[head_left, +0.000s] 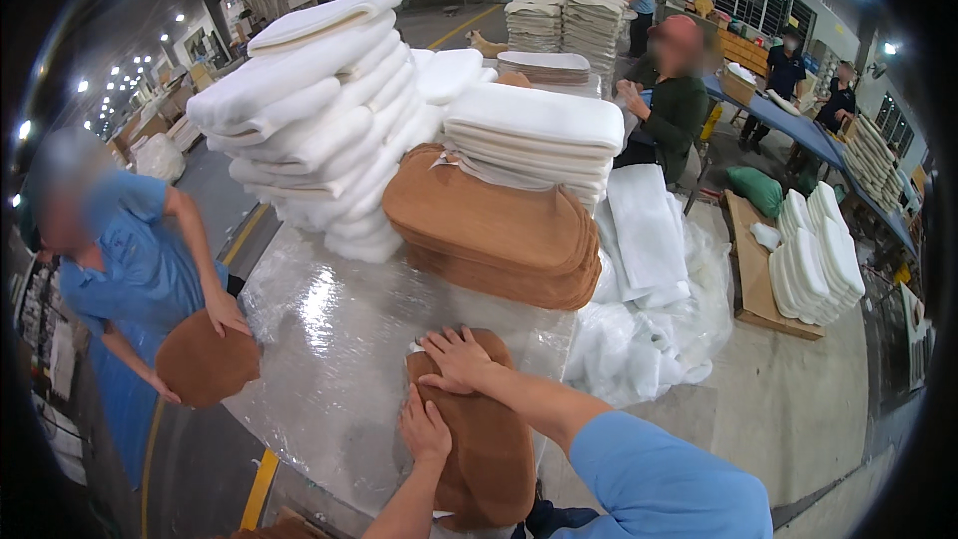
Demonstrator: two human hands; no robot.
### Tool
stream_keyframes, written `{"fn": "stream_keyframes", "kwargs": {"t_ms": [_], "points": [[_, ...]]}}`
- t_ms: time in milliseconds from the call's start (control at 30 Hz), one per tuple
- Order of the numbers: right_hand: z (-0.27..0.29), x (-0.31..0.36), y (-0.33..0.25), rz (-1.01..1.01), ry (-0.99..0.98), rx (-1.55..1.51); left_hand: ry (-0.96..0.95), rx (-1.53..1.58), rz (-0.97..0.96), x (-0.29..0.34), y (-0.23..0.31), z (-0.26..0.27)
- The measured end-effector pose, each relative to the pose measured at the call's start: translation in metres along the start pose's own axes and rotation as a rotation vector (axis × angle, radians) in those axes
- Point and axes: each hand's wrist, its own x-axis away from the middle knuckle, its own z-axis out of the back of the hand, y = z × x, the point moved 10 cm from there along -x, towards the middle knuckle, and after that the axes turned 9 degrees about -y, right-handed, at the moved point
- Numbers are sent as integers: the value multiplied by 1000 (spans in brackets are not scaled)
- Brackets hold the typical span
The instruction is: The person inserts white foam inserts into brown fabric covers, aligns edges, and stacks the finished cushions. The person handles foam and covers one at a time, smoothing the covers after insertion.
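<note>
A brown oblong fabric piece with rounded ends (491, 454) lies lengthwise before me on the plastic-covered table. A bit of white material (413, 347) shows at its far left edge. My right hand (457, 361) rests flat on the piece's far end, fingers spread. Along its left edge lies my left hand (426, 429), with the fingers stretched out against the side. Beyond my hands sits a thick stack of brown oblong pieces (484, 215). Behind that, white oblong pads (534, 120) are piled up.
A tall, uneven pile of white pads (309, 100) stands at the table's far left. At left, a person in blue (140, 240) holds a brown piece (208, 359). Crumpled clear plastic (654, 339) lies right of the table. Another person in dark green (671, 120) stands behind the stacks.
</note>
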Motion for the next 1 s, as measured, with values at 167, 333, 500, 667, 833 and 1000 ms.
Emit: {"fn": "stream_keyframes", "kwargs": {"t_ms": [167,333,500,667,833,1000], "points": [[1,7,-6,-99,-1,15,-7,-30,8,2,-1,3],[-7,48,-20,-161,154,69,23,3,-39,1,10,11],[-29,165,-56,-52,312,-22,40,-49,-42,6,16,24],[-64,237,-44,-273,506,-352,110,-65,-95,3,23,26],[-64,246,-31,-279,606,-548,23,-26,-28,5,15,15],[-62,240,0,-360,675,-743,64,51,-36,5,23,20]]}}
